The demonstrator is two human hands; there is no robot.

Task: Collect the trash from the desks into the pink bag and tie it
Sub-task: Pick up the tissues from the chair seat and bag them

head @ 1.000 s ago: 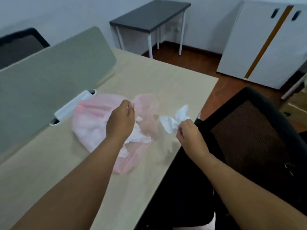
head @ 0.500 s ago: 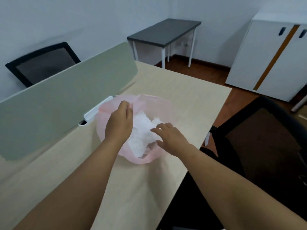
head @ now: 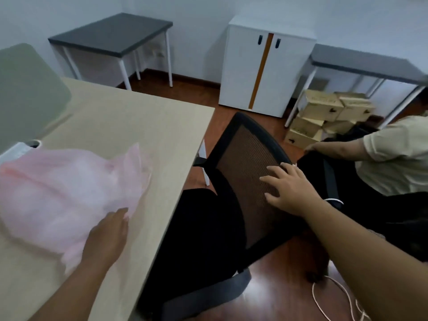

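The pink bag (head: 58,193) lies bulging on the light wooden desk (head: 129,126) at the left, pale contents showing faintly through the thin plastic. My left hand (head: 105,237) rests on the bag's near right edge and seems to pinch the plastic. My right hand (head: 289,188) is off the desk, fingers spread flat on the mesh back of the black office chair (head: 243,172). No loose tissue shows on the desk.
A green-grey divider panel (head: 25,93) stands along the desk's left. Another seated person (head: 379,154) is at the right. Beyond are a white cabinet (head: 266,68), two dark side tables (head: 111,33), cardboard boxes (head: 324,114) and a cable (head: 333,297) on the floor.
My view has swung right. My right hand left the bag's mouth, where it had dropped the white tissue, and now lies on the chair back. My left hand slid to the bag's near edge.
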